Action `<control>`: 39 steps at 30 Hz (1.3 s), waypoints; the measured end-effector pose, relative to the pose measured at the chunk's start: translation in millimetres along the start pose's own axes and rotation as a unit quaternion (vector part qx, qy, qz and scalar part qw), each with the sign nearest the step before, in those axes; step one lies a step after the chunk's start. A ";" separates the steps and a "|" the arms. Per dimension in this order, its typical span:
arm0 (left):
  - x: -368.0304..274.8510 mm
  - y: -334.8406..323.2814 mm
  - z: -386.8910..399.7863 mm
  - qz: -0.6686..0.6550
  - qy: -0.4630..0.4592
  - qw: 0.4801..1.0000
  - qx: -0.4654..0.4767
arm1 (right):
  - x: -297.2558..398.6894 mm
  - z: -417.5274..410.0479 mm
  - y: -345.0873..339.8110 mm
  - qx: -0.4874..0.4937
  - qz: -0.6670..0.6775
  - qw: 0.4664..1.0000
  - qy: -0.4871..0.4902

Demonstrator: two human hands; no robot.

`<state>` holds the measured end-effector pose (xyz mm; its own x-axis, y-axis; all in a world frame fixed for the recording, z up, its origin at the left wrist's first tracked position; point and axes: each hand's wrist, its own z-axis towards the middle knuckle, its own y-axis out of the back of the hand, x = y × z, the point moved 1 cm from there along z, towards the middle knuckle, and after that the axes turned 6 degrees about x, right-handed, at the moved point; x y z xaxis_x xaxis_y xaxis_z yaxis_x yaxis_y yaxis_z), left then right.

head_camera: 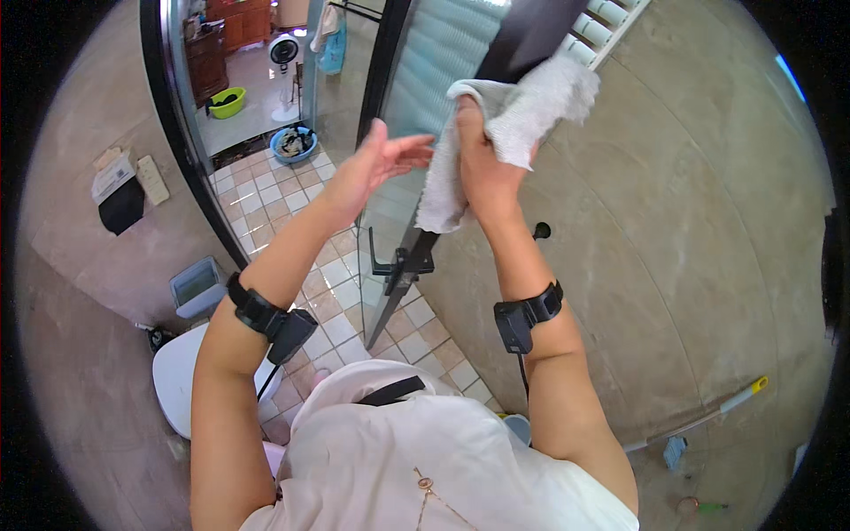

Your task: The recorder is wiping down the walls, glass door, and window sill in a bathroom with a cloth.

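My right hand grips a white towel against the upper edge of a dark-framed glass door. Part of the cloth hangs down to the left of my wrist, and the rest spreads to the upper right. The thumb lies on top of the towel; the other fingers are mostly hidden. My left hand is raised beside the glass, palm showing, fingers apart, holding nothing. Whether its fingertips touch the pane I cannot tell. Below both hands is the black door handle.
A toilet with a white lid and a grey bin stand at the left. Beyond the doorway are a blue basin with cloths, a green basin and a standing fan. A pole leans along the right wall.
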<state>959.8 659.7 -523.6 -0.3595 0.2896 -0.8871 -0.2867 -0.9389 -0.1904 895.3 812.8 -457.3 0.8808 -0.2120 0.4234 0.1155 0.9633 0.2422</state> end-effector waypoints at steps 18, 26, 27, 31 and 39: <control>235.1 -11.9 7.9 0.626 0.132 0.693 0.331 | -151.0 -254.1 24.0 0.104 -0.355 0.924 -0.102; 259.8 -19.3 24.5 0.580 0.054 0.727 0.365 | -156.9 -164.0 72.3 0.045 -0.500 0.864 0.045; 259.2 -18.8 24.2 0.574 0.046 0.737 0.354 | -151.3 -136.8 78.6 0.040 -0.505 0.861 0.031; 251.1 -12.6 26.4 0.571 0.067 0.744 0.341 | -77.5 10.6 98.7 0.000 -0.569 0.818 0.078; 267.6 -26.6 42.3 0.575 0.050 0.742 0.342 | 15.5 177.0 140.6 -0.094 -0.636 0.722 0.255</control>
<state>833.7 770.1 -738.2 -0.6578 -0.6765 -0.3311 -0.2374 -0.2310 0.9435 843.9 915.8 -262.1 0.0562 -0.9038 -0.4243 0.9983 0.0579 0.0089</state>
